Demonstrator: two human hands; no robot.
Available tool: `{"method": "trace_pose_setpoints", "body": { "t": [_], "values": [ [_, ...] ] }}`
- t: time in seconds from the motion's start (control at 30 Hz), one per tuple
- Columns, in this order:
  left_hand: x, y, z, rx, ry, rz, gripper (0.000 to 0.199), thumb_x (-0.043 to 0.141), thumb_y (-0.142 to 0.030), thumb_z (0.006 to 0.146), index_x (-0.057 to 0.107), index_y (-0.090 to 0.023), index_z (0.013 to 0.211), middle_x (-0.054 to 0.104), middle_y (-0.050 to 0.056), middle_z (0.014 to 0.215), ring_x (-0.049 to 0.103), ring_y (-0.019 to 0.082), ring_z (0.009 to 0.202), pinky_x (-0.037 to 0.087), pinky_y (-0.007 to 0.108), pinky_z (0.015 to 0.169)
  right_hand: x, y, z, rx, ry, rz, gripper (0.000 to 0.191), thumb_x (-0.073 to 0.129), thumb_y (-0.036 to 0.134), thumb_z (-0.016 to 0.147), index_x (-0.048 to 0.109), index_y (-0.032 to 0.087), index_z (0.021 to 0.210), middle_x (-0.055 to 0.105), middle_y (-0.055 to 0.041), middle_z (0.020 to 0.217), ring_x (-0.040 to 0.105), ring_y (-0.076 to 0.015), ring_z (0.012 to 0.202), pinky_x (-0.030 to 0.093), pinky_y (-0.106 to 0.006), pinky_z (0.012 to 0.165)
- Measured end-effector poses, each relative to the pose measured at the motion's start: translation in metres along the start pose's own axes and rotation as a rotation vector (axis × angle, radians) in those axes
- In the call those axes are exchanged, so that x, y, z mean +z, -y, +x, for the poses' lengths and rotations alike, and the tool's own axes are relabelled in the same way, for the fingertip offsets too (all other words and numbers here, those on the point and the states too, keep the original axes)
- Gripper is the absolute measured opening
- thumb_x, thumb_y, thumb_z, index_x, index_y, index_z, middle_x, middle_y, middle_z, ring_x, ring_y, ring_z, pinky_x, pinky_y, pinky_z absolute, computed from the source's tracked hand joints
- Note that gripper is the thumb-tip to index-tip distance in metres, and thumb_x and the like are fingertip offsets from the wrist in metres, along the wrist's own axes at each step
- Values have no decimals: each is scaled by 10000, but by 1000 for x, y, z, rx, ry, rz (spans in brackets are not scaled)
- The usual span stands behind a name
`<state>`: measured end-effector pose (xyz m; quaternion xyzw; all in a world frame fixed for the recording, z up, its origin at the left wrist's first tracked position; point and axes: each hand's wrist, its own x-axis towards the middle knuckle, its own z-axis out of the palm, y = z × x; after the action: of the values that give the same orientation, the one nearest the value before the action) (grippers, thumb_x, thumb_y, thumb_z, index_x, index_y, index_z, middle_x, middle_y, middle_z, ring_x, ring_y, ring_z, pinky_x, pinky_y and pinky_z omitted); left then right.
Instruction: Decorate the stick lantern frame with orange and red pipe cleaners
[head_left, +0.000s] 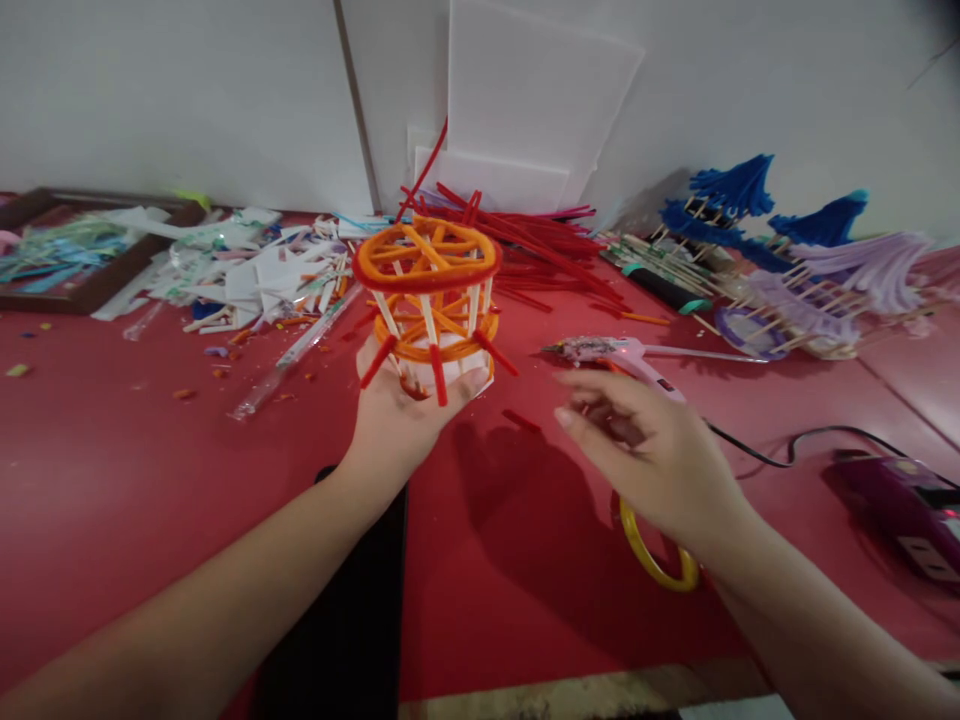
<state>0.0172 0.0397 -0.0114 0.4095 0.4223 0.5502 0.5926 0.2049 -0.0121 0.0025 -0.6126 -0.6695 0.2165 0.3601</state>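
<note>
My left hand (397, 410) is wrapped round the base of a small round tower (427, 300) made of orange and red pipe cleaners and pale sticks, held upright above the table. Short red pipe cleaner pieces stick outward from its lower ring. To the right, my right hand (645, 450) hovers with fingers curled but thumb and fingertips apart, and nothing shows between them. Just beyond it lies a pink hot glue gun (611, 350) with a clear glue stick in its back. Under that hand are yellow-handled scissors (656, 560), partly hidden. A short red pipe cleaner piece (521, 421) rests between the hands.
Red pipe cleaners (547, 250) are heaped at the back. White scraps (277, 275) and a brown frame (75, 300) lie left. Blue and lilac roofed models (810, 250) stand right, near a purple power strip (900, 510). A black object (345, 620) sits under my left forearm.
</note>
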Motion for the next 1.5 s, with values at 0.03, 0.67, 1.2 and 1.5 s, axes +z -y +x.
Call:
{"method": "trace_pose_setpoints", "body": {
  "t": [0.03, 0.67, 1.2, 1.5],
  "values": [
    [-1, 0, 1, 36, -14, 65, 432, 840, -180, 572, 623, -184, 945, 709, 76, 999, 617, 307, 1121, 424, 459, 1060, 3, -4, 2, -8, 49, -131, 271, 591, 267, 841, 648, 173, 1088, 688, -65, 865, 649, -173, 728, 520, -299, 608],
    [-7, 8, -12, 11, 131, 142, 454, 768, -112, 580, 532, -213, 955, 693, 39, 1005, 664, 264, 1009, 512, 440, 939, 0, -4, 1, 84, -174, 495, 103, 680, 289, 809, 640, 210, 863, 638, 33, 660, 638, -115, 565, 547, -256, 561],
    [-3, 4, -15, -69, 118, 135, 452, 742, -81, 566, 521, -207, 939, 674, 52, 1016, 640, 309, 1056, 465, 535, 981, -9, 5, -18, -356, -180, 11, 373, 644, 86, 802, 679, 372, 1039, 697, 15, 807, 636, -157, 682, 522, -331, 655],
    [0, 0, -15, -84, 90, 147, 463, 743, -55, 539, 526, -203, 920, 680, 59, 1014, 642, 315, 1061, 469, 521, 981, -9, 7, -16, -390, -156, 13, 386, 636, 64, 788, 668, 348, 1046, 688, 10, 773, 623, -153, 653, 497, -314, 583]
  ]
}}
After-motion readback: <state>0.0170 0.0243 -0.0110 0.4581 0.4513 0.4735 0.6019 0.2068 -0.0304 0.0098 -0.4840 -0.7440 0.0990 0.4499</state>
